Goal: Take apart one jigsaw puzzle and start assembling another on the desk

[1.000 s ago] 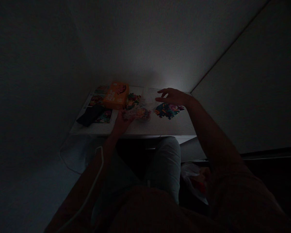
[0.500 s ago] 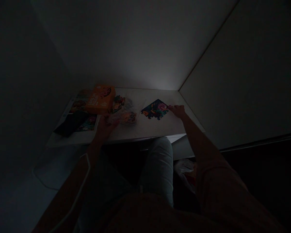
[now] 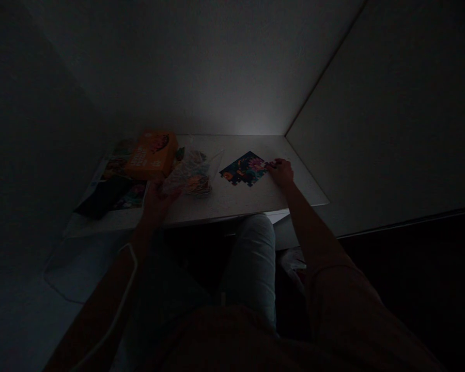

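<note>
A partly joined jigsaw puzzle, dark with a pink flower, lies flat on the white tabletop. At its right corner my right hand has its fingers closed on a small dark puzzle piece, mostly covered by the fingertips. Left of the puzzle is a clear plastic bag with puzzle pieces in it. My left hand grips the near left edge of this bag. The scene is very dim, so fine finger detail is hard to make out.
An orange puzzle box sits at the left on a printed picture sheet. A dark flat item overlaps the sheet. Walls close off the table behind and at the right. A white cord runs along my left forearm.
The plastic bag has been lifted and spread, its clear film now covering more of the pieces behind it. My right hand has turned inward, closer against the puzzle's right corner. The view has shifted slightly.
</note>
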Tool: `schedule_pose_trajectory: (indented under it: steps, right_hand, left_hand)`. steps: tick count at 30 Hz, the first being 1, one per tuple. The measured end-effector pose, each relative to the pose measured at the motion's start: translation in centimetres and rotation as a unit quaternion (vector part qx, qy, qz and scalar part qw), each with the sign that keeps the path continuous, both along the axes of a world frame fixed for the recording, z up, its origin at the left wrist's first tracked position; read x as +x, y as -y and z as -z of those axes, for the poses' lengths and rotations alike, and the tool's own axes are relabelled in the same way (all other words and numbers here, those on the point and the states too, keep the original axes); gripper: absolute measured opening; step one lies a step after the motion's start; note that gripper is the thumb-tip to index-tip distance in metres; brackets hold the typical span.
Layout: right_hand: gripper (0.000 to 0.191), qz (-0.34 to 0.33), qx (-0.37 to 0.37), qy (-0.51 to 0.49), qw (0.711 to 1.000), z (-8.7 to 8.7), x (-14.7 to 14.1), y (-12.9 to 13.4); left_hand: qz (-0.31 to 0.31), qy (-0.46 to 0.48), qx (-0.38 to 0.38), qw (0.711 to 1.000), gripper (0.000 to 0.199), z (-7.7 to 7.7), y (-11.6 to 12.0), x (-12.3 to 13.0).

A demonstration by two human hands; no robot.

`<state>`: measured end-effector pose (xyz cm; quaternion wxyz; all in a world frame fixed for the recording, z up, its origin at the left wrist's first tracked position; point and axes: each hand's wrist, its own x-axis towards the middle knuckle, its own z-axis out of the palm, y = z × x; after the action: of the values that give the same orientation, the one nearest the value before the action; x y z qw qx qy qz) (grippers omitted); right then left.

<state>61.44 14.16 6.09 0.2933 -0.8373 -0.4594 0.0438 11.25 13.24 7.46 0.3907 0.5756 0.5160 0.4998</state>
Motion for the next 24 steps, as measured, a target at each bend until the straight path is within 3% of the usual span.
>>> schedule_pose_trajectory:
  steps: [8, 14, 19, 24]
  right_hand:
    - [0.07, 0.021, 0.069, 0.026, 0.997, 0.9, 0.2, -0.3]
    - [0.062, -0.016, 0.147, -0.072, 0.986, 0.1, 0.0, 1.1]
    - [0.051, -0.047, 0.178, -0.094, 0.978, -2.6, -2.0, 0.2]
    - [0.049, -0.231, 0.278, -0.137, 0.922, -7.9, -9.4, -3.8]
  left_hand:
    - [0.009, 0.046, -0.017, 0.999, 0.06, -0.8, 0.7, 0.6]
    - [0.012, 0.072, -0.031, 0.997, 0.062, -0.5, 0.4, 0.4]
    - [0.018, 0.067, -0.031, 0.997, 0.059, -0.9, 0.7, 0.3]
    - [0.028, 0.062, -0.023, 0.997, 0.059, -1.2, 1.0, 0.4]
